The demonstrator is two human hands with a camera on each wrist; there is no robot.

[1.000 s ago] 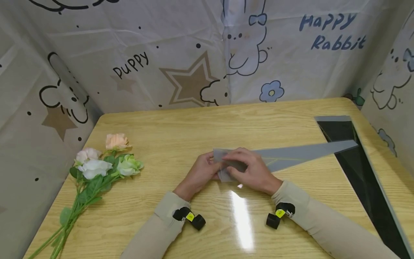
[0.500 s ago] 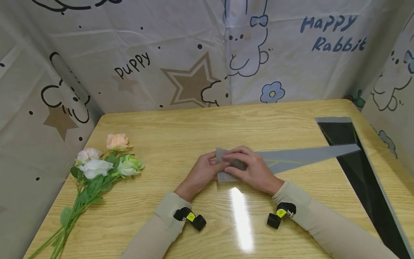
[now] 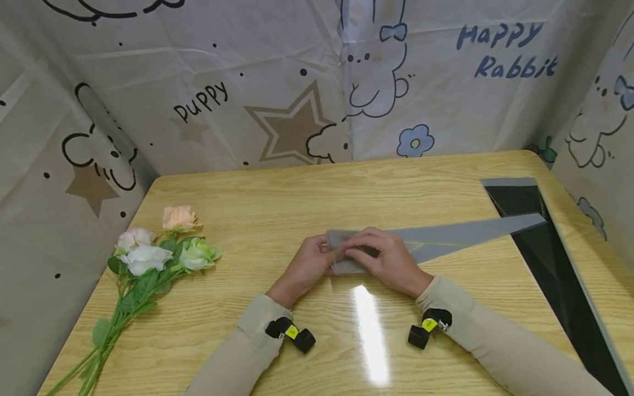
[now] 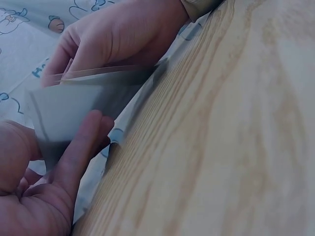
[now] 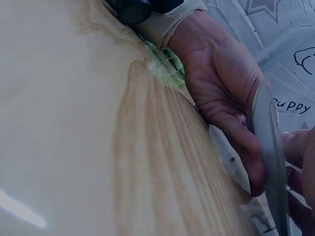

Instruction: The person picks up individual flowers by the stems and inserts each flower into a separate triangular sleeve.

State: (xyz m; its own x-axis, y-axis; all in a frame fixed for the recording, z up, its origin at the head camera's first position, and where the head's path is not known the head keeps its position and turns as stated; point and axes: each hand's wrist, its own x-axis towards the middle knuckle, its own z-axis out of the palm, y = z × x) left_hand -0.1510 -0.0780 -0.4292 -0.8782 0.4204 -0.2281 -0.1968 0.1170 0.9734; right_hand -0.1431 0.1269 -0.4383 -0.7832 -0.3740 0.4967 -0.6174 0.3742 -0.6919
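Note:
A long, tapered grey flower sleeve (image 3: 455, 236), with thin yellow lines printed on it, lies across the middle of the head view, its narrow tip to the right. At its wide left end my left hand (image 3: 304, 267) pinches the film between thumb and fingers. My right hand (image 3: 393, 264) arches over the same end, thumb and fingertips gripping the film close to the left thumb. In the left wrist view, the sleeve (image 4: 69, 115) shows separated film layers at its upper edge. The right wrist view has the sleeve (image 5: 269, 152) nearly edge-on.
Artificial roses, among them a white rose (image 3: 145, 258), lie with green stems at the left of the wooden table (image 3: 247, 209). More tapered sleeves, black with grey borders (image 3: 555, 286), lie along the right side, under the grey tip. A printed cloth (image 3: 208, 137) hangs behind.
Both hands stay in nearly the same place. The film at the wide end has shifted slightly between the fingers, and its lower corner sits a little higher.

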